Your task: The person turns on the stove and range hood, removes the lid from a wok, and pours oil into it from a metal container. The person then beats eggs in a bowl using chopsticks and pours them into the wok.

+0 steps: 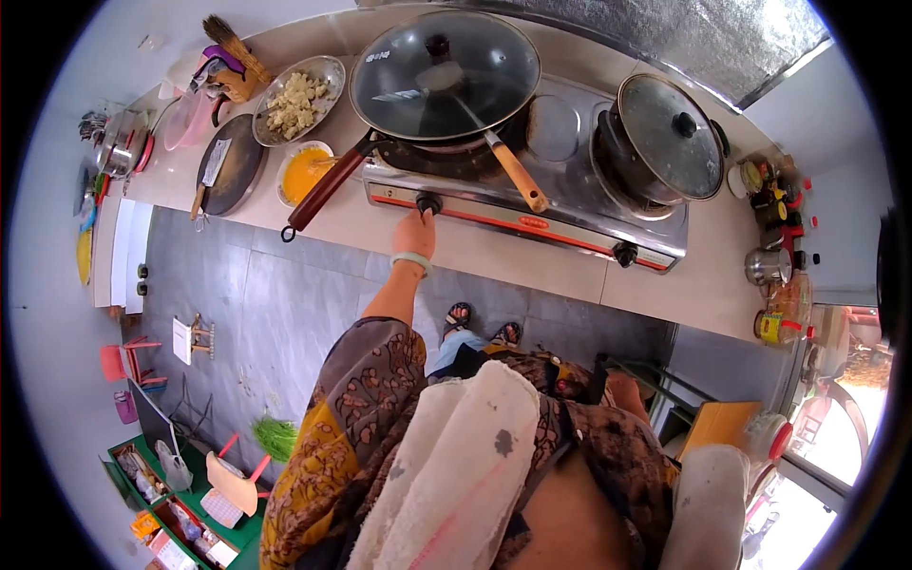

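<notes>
Through the head camera I have the left hand [415, 236] pinching the left knob [429, 203] on the front of the gas stove [570, 204]. Of the right arm [627, 393] I get only a patch of skin, so I cannot tell how the right hand is set. On the stove's left burner sits a wok under a glass lid [408, 81], its dark handle [328, 187] jutting left; a wooden-handled spatula [516, 173] pokes out beneath the rim. A lidded pot [641, 161] stands on the stove's right burner. Left of the stove I see a bowl of yellow liquid [306, 171], a metal bowl of pale crumbled food [296, 103] and a knife [217, 163] on a round cutting board [237, 176].
</notes>
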{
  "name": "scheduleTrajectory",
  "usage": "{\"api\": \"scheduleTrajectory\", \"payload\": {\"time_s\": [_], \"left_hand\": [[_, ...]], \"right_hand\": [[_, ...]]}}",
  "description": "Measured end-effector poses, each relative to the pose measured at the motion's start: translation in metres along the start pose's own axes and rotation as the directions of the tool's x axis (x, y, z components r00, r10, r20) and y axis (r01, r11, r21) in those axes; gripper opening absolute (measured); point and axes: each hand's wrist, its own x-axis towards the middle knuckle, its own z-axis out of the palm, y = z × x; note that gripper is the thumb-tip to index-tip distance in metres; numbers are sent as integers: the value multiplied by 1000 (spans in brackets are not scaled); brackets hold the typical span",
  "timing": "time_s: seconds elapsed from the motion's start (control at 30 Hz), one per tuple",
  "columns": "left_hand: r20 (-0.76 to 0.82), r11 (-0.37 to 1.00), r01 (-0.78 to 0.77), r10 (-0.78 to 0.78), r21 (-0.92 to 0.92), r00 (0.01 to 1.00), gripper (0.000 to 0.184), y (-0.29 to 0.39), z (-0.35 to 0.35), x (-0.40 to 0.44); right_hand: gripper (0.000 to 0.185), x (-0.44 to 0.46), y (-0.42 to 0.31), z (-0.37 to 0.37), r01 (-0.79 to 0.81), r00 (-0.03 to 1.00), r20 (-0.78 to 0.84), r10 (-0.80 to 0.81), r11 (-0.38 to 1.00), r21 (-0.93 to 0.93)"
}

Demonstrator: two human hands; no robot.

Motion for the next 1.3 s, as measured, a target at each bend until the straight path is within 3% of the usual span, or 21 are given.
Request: {"api": "scheduleTrajectory", "payload": {"time_s": [0.2, 0.3, 0.4, 0.5, 0.6, 0.7, 0.8, 0.9, 1.0, 1.1, 1.2, 1.3], "left_hand": [[129, 924, -230, 199, 304, 971, 37, 18, -43, -2], [178, 917, -247, 199, 312, 964, 37, 20, -46, 4], [62, 947, -192, 183, 255, 981, 36, 7, -27, 5], [159, 987, 28, -2, -160, 987, 35, -17, 2, 15], [299, 841, 258, -122, -476, 946, 38, 8, -17, 6], [321, 694, 340, -164, -634, 933, 41, -7, 6, 11], [401, 550, 459, -231, -697, 886, 42, 5, -4, 6], [444, 443, 517, -264, -733, 856, 41, 1, 2, 9], [443, 382, 523, -282, -762, 851, 40, 3, 4, 8], [447, 331, 531, -300, -780, 843, 41, 5, 5, 7], [450, 214, 533, -337, -819, 827, 40, 2, 13, 7], [499, 178, 573, -334, -800, 800, 36, 4, 11, 7]], "right_hand": [[28, -14, 7, 6, -99, 994, -21, 104, 981, 164], [29, -19, 11, 8, -133, 990, -23, 142, 964, 230], [31, -21, 15, 13, -181, 981, -17, 193, 946, 270], [31, -19, 10, 13, -134, 984, -70, 161, 945, 300], [34, -14, -4, -4, -135, 991, 60, 122, 934, 332], [38, 3, 16, 32, -179, 984, 12, 179, 976, 126], [39, -2, -9, 4, -149, 989, 27, 147, 963, 225], [37, -2, -24, -12, -132, 991, 52, 124, 973, 188], [35, -3, -24, -9, -126, 990, -31, 138, 962, 241], [33, -2, -28, -21, -149, 988, 67, 136, 956, 253], [31, -7, -22, -11, -85, 994, -33, 101, 944, 318], [28, -11, -13, 4, -151, 983, -61, 175, 945, 291]]}}
